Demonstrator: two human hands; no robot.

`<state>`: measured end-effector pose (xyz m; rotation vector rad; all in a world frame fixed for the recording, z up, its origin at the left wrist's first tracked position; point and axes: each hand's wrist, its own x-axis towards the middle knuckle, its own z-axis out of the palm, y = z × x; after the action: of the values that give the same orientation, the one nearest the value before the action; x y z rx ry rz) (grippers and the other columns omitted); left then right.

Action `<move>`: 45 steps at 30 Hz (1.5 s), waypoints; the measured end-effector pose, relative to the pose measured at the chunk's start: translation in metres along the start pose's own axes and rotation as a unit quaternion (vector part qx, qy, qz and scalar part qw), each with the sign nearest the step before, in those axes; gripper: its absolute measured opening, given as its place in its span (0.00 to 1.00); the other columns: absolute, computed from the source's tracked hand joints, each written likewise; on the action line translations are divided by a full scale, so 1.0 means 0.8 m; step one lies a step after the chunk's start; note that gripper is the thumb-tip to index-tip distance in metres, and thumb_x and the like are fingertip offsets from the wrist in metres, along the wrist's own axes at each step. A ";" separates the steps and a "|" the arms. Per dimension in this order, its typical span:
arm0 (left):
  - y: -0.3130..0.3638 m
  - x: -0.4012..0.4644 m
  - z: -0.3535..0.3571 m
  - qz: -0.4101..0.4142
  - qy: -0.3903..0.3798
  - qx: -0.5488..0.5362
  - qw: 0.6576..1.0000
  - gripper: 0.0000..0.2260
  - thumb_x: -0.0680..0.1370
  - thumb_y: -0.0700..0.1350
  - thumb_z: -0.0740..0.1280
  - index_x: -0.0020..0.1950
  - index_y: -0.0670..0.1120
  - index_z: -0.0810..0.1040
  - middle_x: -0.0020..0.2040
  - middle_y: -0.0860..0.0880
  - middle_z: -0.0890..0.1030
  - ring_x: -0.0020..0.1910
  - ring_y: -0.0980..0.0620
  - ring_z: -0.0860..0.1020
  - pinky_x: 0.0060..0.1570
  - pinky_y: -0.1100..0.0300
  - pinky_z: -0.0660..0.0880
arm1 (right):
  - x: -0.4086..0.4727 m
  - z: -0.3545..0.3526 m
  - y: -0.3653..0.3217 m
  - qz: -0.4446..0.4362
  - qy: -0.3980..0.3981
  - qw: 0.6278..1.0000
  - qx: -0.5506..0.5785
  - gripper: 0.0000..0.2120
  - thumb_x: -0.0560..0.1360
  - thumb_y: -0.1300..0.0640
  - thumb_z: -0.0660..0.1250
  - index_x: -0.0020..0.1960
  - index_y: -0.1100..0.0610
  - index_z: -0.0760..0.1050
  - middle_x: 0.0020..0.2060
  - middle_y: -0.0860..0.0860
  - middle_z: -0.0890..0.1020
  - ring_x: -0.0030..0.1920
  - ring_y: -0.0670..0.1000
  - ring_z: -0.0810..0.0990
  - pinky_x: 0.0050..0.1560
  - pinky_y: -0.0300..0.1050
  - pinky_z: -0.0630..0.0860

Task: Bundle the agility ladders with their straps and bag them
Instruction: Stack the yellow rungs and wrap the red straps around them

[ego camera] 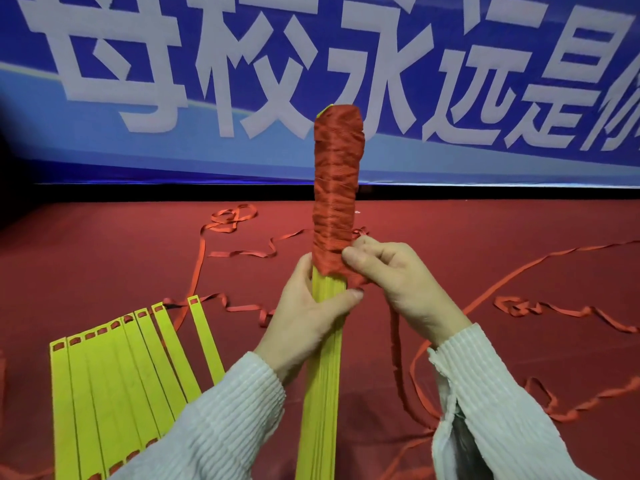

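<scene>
Bundle [323,358] of yellow rungs held upright over the red worktop [485,258], gripped mid-length by left hand [308,317] to steady it. Red mesh bag [337,188] over its top end, lower edge pinched in right hand [391,275], probably for tugging down. Second ladder [124,368] fanned flat at left, about ten rungs counted. Loose red straps [536,268] strewn around, count unclear.
</scene>
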<state>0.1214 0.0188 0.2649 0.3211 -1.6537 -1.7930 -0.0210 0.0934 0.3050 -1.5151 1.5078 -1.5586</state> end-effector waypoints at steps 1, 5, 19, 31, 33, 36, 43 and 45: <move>-0.001 0.001 -0.003 0.003 0.012 0.006 1.000 0.21 0.76 0.36 0.75 0.65 0.45 0.71 0.39 0.59 0.82 0.37 0.60 0.78 0.41 0.62 0.73 | -0.001 -0.003 -0.001 0.005 -0.020 1.000 0.020 0.27 0.78 0.44 0.69 0.40 0.70 0.78 0.40 0.65 0.76 0.46 0.51 0.75 0.54 0.44 0.70; -0.004 0.003 -0.008 0.001 0.038 0.013 0.999 0.26 0.71 0.43 0.76 0.64 0.47 0.67 0.37 0.57 0.80 0.36 0.57 0.76 0.40 0.60 0.72 | -0.011 -0.012 -0.011 0.039 -0.091 0.992 0.074 0.15 0.80 0.58 0.67 0.36 0.63 0.76 0.30 0.48 0.79 0.32 0.40 0.77 0.41 0.32 0.72; 0.010 0.012 -0.033 0.011 0.115 -0.030 0.993 0.22 0.73 0.41 0.77 0.62 0.48 0.70 0.44 0.50 0.81 0.41 0.51 0.78 0.46 0.47 0.75 | -0.010 -0.032 0.002 0.107 -0.043 0.972 0.205 0.16 0.82 0.53 0.63 0.63 0.59 0.81 0.19 0.46 0.60 0.19 0.44 0.55 0.25 0.40 0.52; 0.014 0.009 -0.026 0.014 0.142 -0.039 0.989 0.21 0.70 0.37 0.81 0.60 0.45 0.79 0.46 0.49 0.85 0.48 0.46 0.83 0.60 0.41 0.79 | -0.001 -0.021 0.003 0.008 0.098 0.995 -0.008 0.07 0.75 0.53 0.70 0.45 0.56 0.82 0.38 0.52 0.80 0.42 0.48 0.77 0.45 0.40 0.76; 0.017 0.008 -0.023 0.008 0.142 -0.066 0.988 0.24 0.70 0.35 0.81 0.62 0.43 0.76 0.49 0.44 0.86 0.50 0.44 0.84 0.62 0.41 0.80 | 0.001 -0.020 0.003 0.010 0.106 0.994 0.002 0.06 0.75 0.53 0.69 0.43 0.55 0.82 0.35 0.50 0.78 0.39 0.48 0.76 0.41 0.40 0.74; 0.021 0.005 -0.025 0.010 0.103 -0.095 0.990 0.22 0.71 0.39 0.78 0.62 0.39 0.78 0.52 0.40 0.86 0.49 0.42 0.85 0.54 0.46 0.82 | 0.004 -0.010 0.002 0.014 0.080 0.997 -0.007 0.07 0.77 0.57 0.72 0.40 0.53 0.82 0.32 0.46 0.78 0.34 0.46 0.74 0.38 0.38 0.71; 0.018 -0.003 -0.014 -0.052 -0.010 -0.181 0.982 0.12 0.80 0.47 0.69 0.60 0.44 0.83 0.47 0.45 0.84 0.46 0.49 0.84 0.58 0.43 0.80 | 0.005 -0.003 0.004 0.018 0.128 0.989 0.074 0.12 0.69 0.54 0.79 0.36 0.56 0.78 0.28 0.51 0.74 0.28 0.47 0.69 0.30 0.35 0.65; 0.019 -0.001 -0.012 -0.052 0.020 -0.188 0.981 0.13 0.79 0.49 0.69 0.59 0.43 0.83 0.45 0.45 0.83 0.48 0.48 0.84 0.51 0.47 0.83 | 0.003 -0.007 0.008 0.028 0.086 0.991 0.098 0.05 0.71 0.57 0.76 0.39 0.55 0.81 0.28 0.49 0.71 0.27 0.47 0.64 0.30 0.41 0.58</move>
<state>0.1321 0.0125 0.2772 0.2724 -1.2540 -2.1148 -0.0291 0.0915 0.3017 -1.2464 1.4265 -1.7837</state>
